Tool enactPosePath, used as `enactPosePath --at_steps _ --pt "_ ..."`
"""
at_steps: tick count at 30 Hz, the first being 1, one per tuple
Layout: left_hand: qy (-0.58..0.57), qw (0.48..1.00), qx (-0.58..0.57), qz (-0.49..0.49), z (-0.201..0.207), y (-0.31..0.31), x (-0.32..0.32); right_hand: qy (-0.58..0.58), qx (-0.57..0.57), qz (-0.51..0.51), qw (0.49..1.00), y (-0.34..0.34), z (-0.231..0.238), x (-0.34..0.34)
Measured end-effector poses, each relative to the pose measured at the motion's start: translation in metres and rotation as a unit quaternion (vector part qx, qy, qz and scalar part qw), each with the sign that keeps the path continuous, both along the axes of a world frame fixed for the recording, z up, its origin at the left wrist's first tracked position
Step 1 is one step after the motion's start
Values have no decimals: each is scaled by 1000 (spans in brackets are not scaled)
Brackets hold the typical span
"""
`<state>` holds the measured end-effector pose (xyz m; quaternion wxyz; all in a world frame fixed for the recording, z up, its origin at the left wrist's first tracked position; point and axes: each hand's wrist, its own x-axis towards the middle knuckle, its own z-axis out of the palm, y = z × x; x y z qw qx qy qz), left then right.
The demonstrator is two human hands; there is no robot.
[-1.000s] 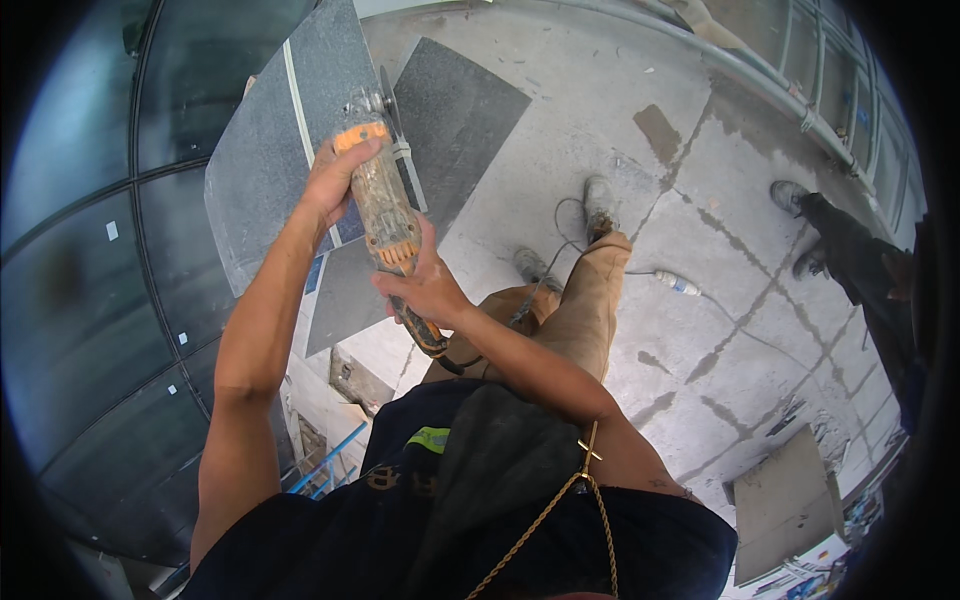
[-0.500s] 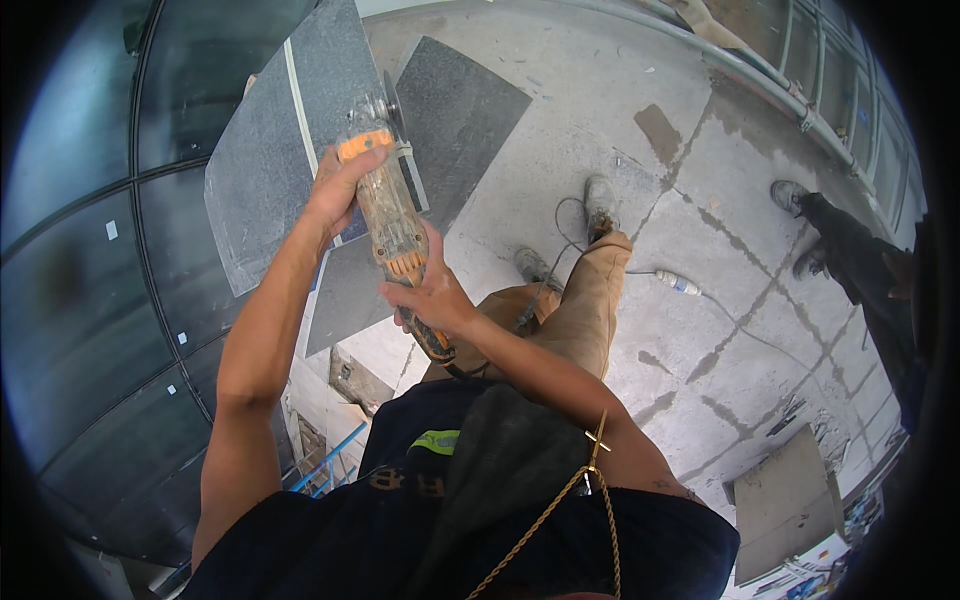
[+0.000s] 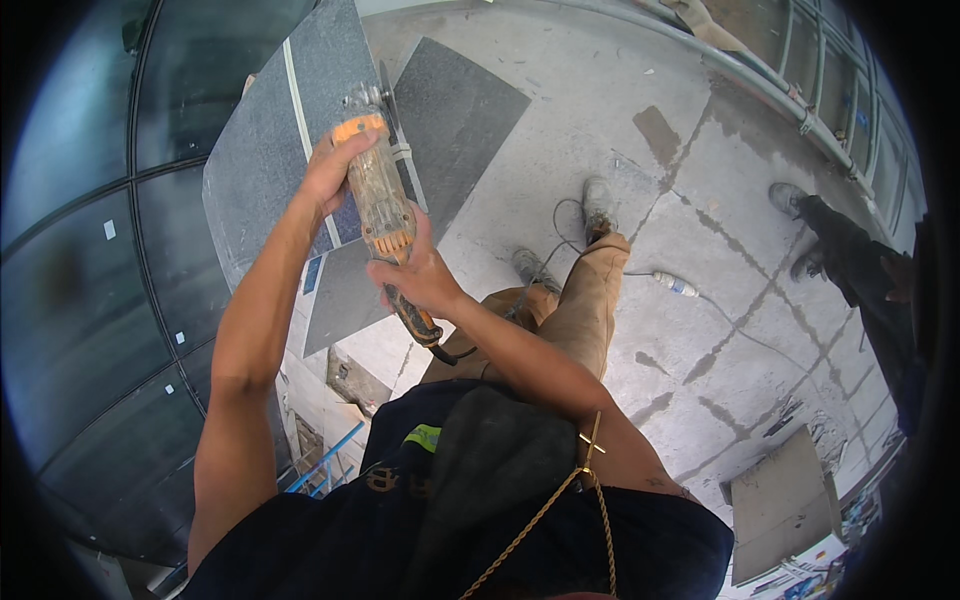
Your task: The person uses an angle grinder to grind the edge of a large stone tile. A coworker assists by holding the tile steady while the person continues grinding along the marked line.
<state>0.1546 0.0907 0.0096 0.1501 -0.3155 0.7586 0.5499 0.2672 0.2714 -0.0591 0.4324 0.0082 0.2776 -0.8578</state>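
Observation:
Both my hands hold a dusty orange-and-grey angle grinder (image 3: 383,205). My left hand (image 3: 333,172) wraps round its front, just behind the head. Further back, my right hand (image 3: 423,275) is closed round the rear handle. The thin disc (image 3: 388,95) is on the right side of the head, seen nearly edge-on. It is beside the edge of a dark grey stone slab (image 3: 255,165) that has a pale strip across it. I cannot tell whether disc and slab touch. A second grey slab (image 3: 465,110) lies beyond the disc to the right.
Dark glass panels (image 3: 75,270) line the left side. A cable with a pale connector (image 3: 675,284) crosses the concrete floor (image 3: 560,100) by my boots. Another person's dark-trousered leg (image 3: 845,245) is at the right. Metal rails (image 3: 770,75) run along the far right; a board (image 3: 785,505) is at lower right.
The grinder and both my hands have shifted a little to the left and away from my body. More of the disc shows now. My grip looks the same.

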Motion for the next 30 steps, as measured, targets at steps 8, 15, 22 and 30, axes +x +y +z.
enactPosePath --at_steps 8,15,22,30 --pt "0 1000 -16 10 0 -8 -6 2 10 28 1000 4 8 -16" --pt "-9 1000 4 18 -2 -4 0 -2 23 28 999 8 6 -5" --pt "-10 1000 11 17 -3 1 11 -1 4 3 1000 10 0 10" --pt "-3 1000 -5 24 1 10 13 1 -3 0 1000 12 -1 13"
